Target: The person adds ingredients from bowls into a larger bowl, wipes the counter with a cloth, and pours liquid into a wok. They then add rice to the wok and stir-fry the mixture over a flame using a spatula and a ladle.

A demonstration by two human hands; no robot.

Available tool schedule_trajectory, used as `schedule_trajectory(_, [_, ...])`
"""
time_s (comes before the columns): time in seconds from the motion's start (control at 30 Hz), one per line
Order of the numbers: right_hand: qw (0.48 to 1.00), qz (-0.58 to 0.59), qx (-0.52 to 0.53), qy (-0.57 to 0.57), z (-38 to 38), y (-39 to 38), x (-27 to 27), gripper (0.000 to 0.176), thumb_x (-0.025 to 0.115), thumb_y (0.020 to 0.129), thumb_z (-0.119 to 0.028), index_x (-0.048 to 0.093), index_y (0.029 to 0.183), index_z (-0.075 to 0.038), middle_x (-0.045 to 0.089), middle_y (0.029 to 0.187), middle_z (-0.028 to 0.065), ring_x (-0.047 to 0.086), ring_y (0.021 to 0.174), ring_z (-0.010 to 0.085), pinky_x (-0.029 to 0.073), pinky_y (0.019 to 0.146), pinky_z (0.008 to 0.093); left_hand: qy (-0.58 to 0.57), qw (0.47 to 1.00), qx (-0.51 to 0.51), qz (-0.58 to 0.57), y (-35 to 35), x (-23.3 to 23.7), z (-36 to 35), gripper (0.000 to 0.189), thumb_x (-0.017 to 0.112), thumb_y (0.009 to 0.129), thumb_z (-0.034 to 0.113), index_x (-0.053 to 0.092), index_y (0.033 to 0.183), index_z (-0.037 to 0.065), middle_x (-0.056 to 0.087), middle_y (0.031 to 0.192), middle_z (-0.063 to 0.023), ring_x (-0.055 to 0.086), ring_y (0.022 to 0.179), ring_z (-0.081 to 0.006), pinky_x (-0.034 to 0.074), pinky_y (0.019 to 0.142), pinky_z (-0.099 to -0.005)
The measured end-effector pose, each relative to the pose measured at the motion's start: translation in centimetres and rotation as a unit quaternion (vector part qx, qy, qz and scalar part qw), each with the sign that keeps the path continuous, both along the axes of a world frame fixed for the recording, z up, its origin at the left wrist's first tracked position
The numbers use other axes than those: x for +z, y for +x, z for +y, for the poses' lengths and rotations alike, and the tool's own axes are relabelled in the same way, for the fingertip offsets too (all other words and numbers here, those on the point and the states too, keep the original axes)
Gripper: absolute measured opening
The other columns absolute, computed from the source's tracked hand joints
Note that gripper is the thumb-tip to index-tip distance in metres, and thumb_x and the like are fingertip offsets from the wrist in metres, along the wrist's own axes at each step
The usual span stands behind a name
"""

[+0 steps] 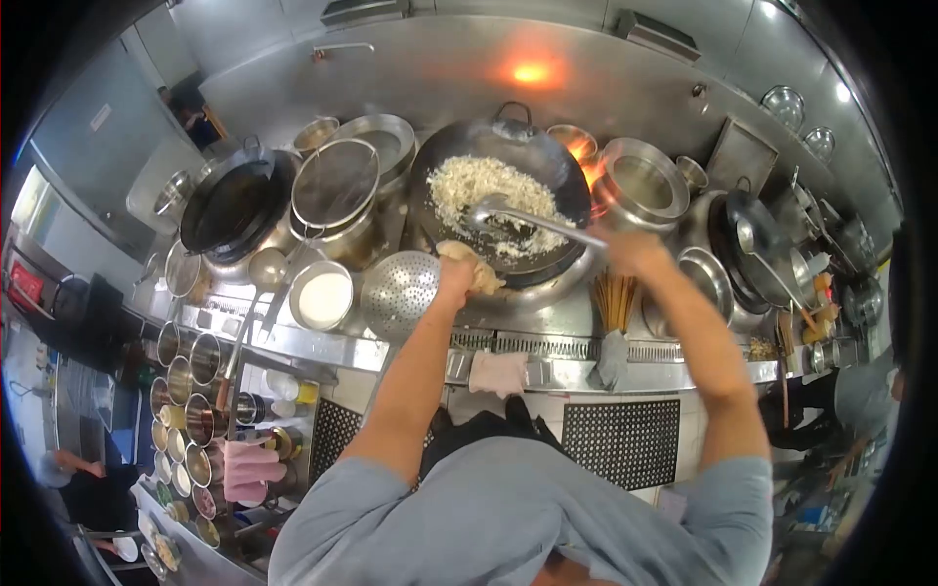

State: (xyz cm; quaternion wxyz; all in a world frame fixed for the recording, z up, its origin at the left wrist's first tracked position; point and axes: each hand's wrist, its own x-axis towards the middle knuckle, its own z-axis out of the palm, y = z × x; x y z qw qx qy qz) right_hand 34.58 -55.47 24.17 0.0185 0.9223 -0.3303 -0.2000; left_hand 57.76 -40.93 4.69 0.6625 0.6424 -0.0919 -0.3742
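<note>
A large black wok holds pale, rice-like food spread over its base. My right hand grips the handle of a metal ladle, whose bowl rests among the food. At the wok's near left rim, my left hand is closed round a tan cloth pressed to the edge. A perforated round skimmer lies just left of that hand. Orange flames rise beside the wok's right rim.
An empty-looking dark wok, a strainer and a bowl of white contents stand left. Right are a metal pot, a bamboo brush and another wok. People are at both sides. Several small containers stand lower left.
</note>
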Motion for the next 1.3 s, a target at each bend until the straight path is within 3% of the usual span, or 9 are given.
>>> schedule_trajectory(0.23, [0.887,-0.193,-0.197,0.371,1.5,-7.1,0.0,0.071,0.055,0.083,-0.01,0.026,0.147,-0.025,0.054,0.07,0.0053,0.049,0.044,0.0148,0.043,0.039,0.0285,0.004,1.0,-0.025,0.014,1.1,-3.0,-0.8,0.044,0.061,0.079,0.014,0.042,0.118,0.002,0.055,0.103,-0.0158,0.062,0.079,-0.0278,0.052,0.048,-0.0385])
schedule_trajectory(0.37, [0.549,-0.413,-0.338,0.643,7.8,-9.7,-3.0,0.065,0.051,0.088,-0.01,0.027,0.147,-0.02,0.042,0.062,-0.0015,0.039,0.038,0.0092,0.032,0.033,0.0259,-0.006,1.0,0.002,0.009,0.1,-0.9,-0.1,0.034,0.059,0.08,0.013,0.048,0.11,0.003,0.058,0.096,-0.0129,0.062,0.074,-0.0252,0.051,0.046,-0.0364])
schedule_trajectory(0.47, [0.433,-0.408,-0.394,0.701,8.3,-8.1,-9.9,0.063,0.05,0.088,-0.01,0.029,0.146,-0.021,0.042,0.062,-0.0013,0.036,0.037,0.0084,0.029,0.031,0.0238,-0.016,1.0,-0.001,0.024,0.0,-0.7,-0.1,0.031,0.059,0.08,0.012,0.05,0.107,0.003,0.058,0.093,-0.0118,0.062,0.071,-0.0238,0.05,0.044,-0.0356])
schedule_trajectory(0.57, [0.539,-0.45,-0.399,0.589,9.5,-4.2,-8.1,0.061,0.049,0.089,-0.011,0.029,0.146,-0.021,0.039,0.06,-0.0023,0.033,0.036,0.0076,0.026,0.03,0.0225,-0.014,0.999,-0.002,0.041,0.2,-1.6,-0.6,0.03,0.059,0.08,0.013,0.05,0.107,0.002,0.059,0.093,-0.012,0.061,0.07,-0.0226,0.048,0.043,-0.0355])
schedule_trajectory(0.7, [0.363,-0.457,-0.355,0.73,8.7,-10.0,-9.3,0.065,0.053,0.086,-0.01,0.029,0.146,-0.02,0.042,0.061,-0.0021,0.034,0.038,0.0076,0.029,0.034,0.0249,-0.008,0.999,0.016,0.043,0.2,-2.1,-0.7,0.03,0.059,0.082,0.016,0.05,0.108,0.005,0.059,0.094,-0.0113,0.06,0.069,-0.0207,0.046,0.044,-0.0344])
schedule_trajectory(0.93, [0.683,-0.511,-0.331,0.403,9.1,-6.9,-9.9,0.066,0.052,0.081,-0.008,0.033,0.144,-0.011,0.053,0.061,0.0053,0.046,0.04,0.0125,0.041,0.04,0.0289,-0.03,0.994,-0.059,0.091,1.4,-3.5,-0.7,0.025,0.056,0.086,0.02,0.05,0.109,0.012,0.059,0.096,-0.0086,0.06,0.075,-0.0207,0.046,0.047,-0.0325])
schedule_trajectory(1.07, [0.74,-0.442,-0.352,0.364,12.0,-6.2,-14.3,0.071,0.048,0.082,-0.009,0.024,0.148,-0.018,0.056,0.058,0.0089,0.05,0.042,0.0171,0.045,0.043,0.0347,-0.044,0.984,-0.098,0.141,1.4,-3.5,-1.5,0.016,0.047,0.091,0.017,0.05,0.104,0.007,0.058,0.092,-0.0101,0.06,0.071,-0.0232,0.049,0.052,-0.0378])
schedule_trajectory(1.2, [0.884,-0.3,-0.127,0.336,14.6,-8.2,-9.5,0.071,0.051,0.085,-0.016,0.019,0.148,-0.024,0.061,0.08,0.0221,0.059,0.059,0.0285,0.049,0.058,0.0394,-0.203,0.951,-0.17,0.161,-1.3,-4.5,0.2,0.006,0.041,0.09,0.008,0.046,0.09,0.005,0.053,0.067,-0.0114,0.052,0.051,-0.0222,0.046,0.047,-0.0388])
schedule_trajectory(1.3, [0.919,-0.243,0.002,0.311,14.4,-13.9,0.6,0.071,0.054,0.087,-0.02,0.018,0.148,-0.026,0.06,0.106,0.0284,0.062,0.089,0.0374,0.049,0.08,0.0441,-0.201,0.947,-0.064,0.244,-7.4,7.5,5.4,0.013,0.039,0.091,0.005,0.045,0.08,0.002,0.05,0.064,-0.0125,0.052,0.053,-0.023,0.048,0.053,-0.0415])
